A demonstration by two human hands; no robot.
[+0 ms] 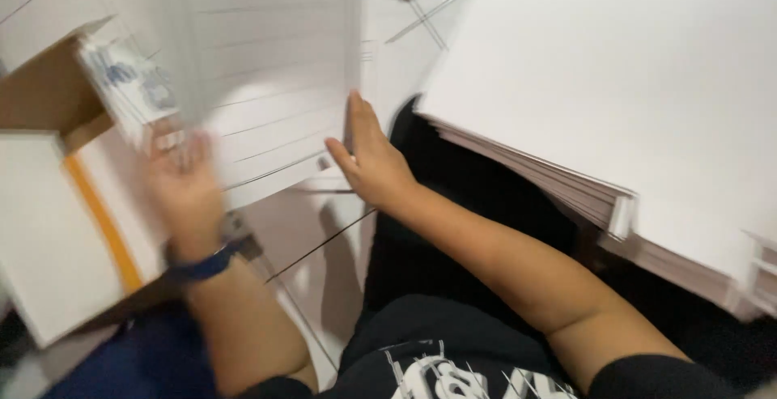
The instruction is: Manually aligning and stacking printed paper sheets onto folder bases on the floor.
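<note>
A big stack of white sheets [615,83] fills the right and far side of the view, its layered edge running from far left down to near right, well apart from both hands. Left of it, across a dark gap, lies a lower pile of lined sheets [275,83] on the tiled floor [324,278], its near edge slanting from near left up to far right. The right hand [368,160] rests at that pile's right near corner, fingers flat and together along the sheet edge, thumb spread to the left; it presses rather than clamps, so the paper lies just left and far of its grip. The left hand [184,184], blurred, is at the pile's left near edge, beside a small printed pack [129,91] that leans on a brown box [44,95]; whether its grip is closed on anything cannot be told. A white card with an orange strip [65,229] lies at the near left. A blue band [202,268] circles the left wrist.
</note>
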